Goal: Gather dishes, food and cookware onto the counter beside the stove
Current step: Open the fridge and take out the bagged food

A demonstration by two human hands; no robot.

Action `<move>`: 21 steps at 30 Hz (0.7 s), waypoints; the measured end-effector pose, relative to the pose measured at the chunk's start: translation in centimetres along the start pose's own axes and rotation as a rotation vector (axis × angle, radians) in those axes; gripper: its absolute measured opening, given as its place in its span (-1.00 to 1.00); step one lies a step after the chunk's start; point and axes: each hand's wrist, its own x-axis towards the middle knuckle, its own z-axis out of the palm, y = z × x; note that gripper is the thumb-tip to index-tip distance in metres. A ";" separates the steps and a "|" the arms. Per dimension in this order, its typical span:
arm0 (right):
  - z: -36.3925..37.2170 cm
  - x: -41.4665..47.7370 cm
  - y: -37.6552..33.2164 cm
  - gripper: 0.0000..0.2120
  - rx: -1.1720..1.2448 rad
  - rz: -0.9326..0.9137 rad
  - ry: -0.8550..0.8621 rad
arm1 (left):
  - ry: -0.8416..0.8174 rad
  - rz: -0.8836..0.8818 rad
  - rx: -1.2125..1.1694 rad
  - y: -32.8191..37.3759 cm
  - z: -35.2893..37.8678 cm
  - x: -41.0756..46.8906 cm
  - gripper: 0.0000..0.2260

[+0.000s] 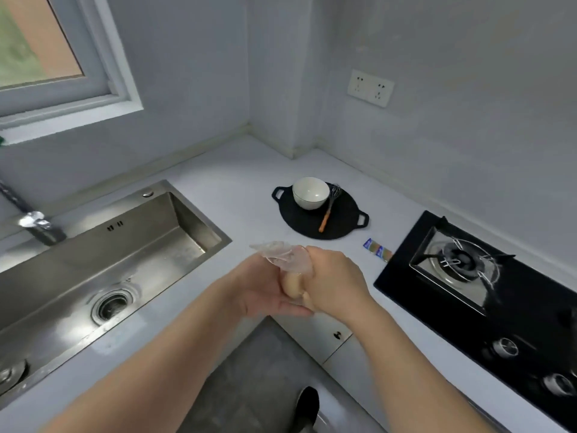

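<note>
A clear plastic bag with pale brown eggs in it is held between both my hands above the counter's inner corner. My left hand cups it from below and the left. My right hand grips it from the right. Further back on the white counter lies a flat black griddle pan with two loop handles. On the pan stands a white bowl, and a small whisk with an orange handle lies beside the bowl.
A steel sink with a tap fills the left. A black glass gas stove with knobs sits at the right. Small blue packets lie between pan and stove. A wall socket is above.
</note>
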 end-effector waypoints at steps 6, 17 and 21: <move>-1.8 3.7 7.8 -0.67 0.092 0.194 0.097 | 0.062 -0.136 0.084 2.5 4.3 9.3 -0.64; -2.9 13.1 19.3 -0.78 0.029 0.396 0.072 | 0.339 -0.242 -0.068 5.0 3.8 20.1 -0.69; -2.7 16.6 21.9 -0.78 0.016 0.483 0.025 | 0.444 -0.231 -0.079 6.1 2.3 22.4 -0.77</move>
